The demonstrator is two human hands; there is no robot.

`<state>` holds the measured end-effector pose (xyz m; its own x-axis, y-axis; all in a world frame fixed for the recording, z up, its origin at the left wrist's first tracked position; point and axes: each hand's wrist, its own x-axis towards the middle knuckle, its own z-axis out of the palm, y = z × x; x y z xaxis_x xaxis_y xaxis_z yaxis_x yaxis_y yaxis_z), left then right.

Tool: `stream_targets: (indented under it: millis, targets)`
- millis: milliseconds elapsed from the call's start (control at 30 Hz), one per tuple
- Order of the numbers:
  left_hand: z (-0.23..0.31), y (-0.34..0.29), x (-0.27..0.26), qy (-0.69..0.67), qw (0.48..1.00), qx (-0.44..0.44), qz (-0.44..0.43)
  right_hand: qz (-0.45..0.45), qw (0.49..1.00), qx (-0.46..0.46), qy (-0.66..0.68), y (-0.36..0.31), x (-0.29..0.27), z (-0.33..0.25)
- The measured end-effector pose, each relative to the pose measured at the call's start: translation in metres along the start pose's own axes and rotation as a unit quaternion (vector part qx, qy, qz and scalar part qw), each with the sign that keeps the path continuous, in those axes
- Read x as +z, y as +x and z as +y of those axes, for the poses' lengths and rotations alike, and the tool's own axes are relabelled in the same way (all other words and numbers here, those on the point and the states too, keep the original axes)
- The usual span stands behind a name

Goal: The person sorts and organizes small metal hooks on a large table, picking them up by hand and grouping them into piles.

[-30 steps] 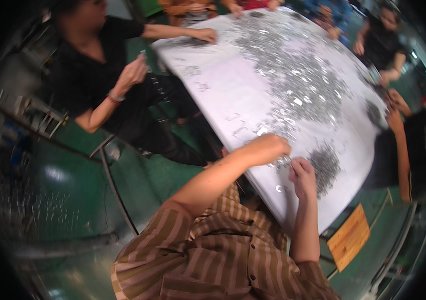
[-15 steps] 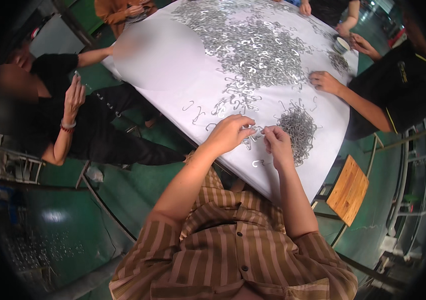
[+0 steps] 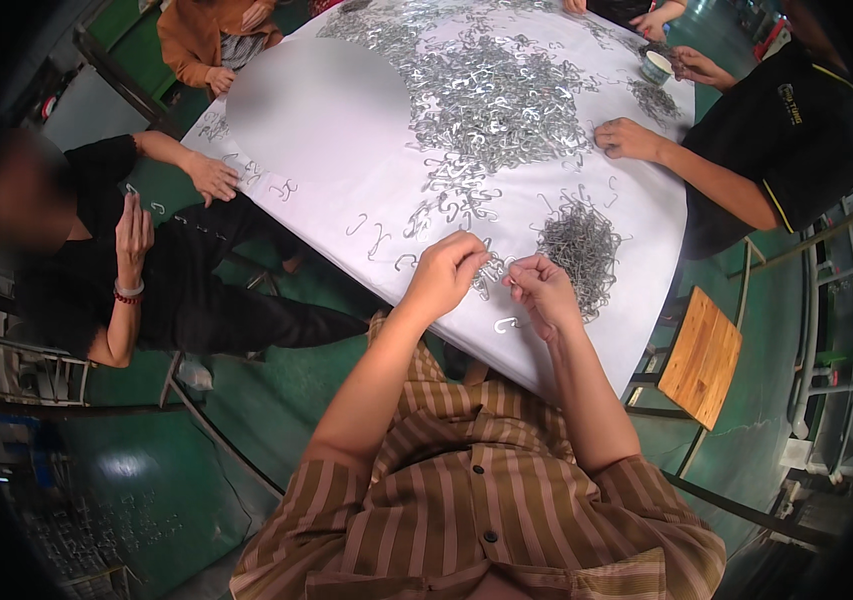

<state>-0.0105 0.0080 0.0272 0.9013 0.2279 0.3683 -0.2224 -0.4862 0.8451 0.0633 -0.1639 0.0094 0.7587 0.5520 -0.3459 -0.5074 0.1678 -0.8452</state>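
My left hand (image 3: 449,275) is just above the near part of the table, its thumb and forefinger closed together; whatever is between them is too small to make out. Beside it, my right hand (image 3: 547,296) pinches a small bent metal hook (image 3: 509,264) between thumb and fingertips. Several loose hooks (image 3: 483,284) lie in the gap between both hands. A single bright hook (image 3: 507,325) rests nearer the table's edge. Just beyond my right hand is a dense heap of grey metal hooks (image 3: 583,255).
A large spread of hooks (image 3: 506,100) covers the middle of the white-covered table (image 3: 636,250). Co-workers' hands rest at the right (image 3: 631,139) and left (image 3: 209,178) edges. A white cup (image 3: 655,67) stands at far right; a wooden stool (image 3: 701,357) is below. A blurred patch hides the table's far left.
My left thumb and forefinger have come together. My right hand has turned, bringing the pinched hook into sight. The left co-worker's hand now shows at the table's edge. The whole view has shifted slightly.
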Motion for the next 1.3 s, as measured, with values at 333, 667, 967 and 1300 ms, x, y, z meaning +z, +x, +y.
stream_targets:
  millis: [333,667,967,1300]
  targets:
    - [-0.002,-0.009,0.006,-0.086,0.995,-0.005,-0.049,-0.055,0.998,0.012,-0.014,0.006,0.006,0.000]
    - [-0.033,-0.009,-0.010,0.171,0.981,-0.065,0.066,0.137,0.901,-0.169,-0.376,0.009,0.002,-0.008]
    - [-0.032,-0.007,0.022,0.213,0.977,0.009,0.017,0.082,0.705,-0.304,-0.635,0.004,0.015,0.009]
    - [-0.034,0.003,0.002,-0.188,0.958,-0.217,-0.003,0.108,0.735,-0.343,-0.575,0.006,0.013,0.009]
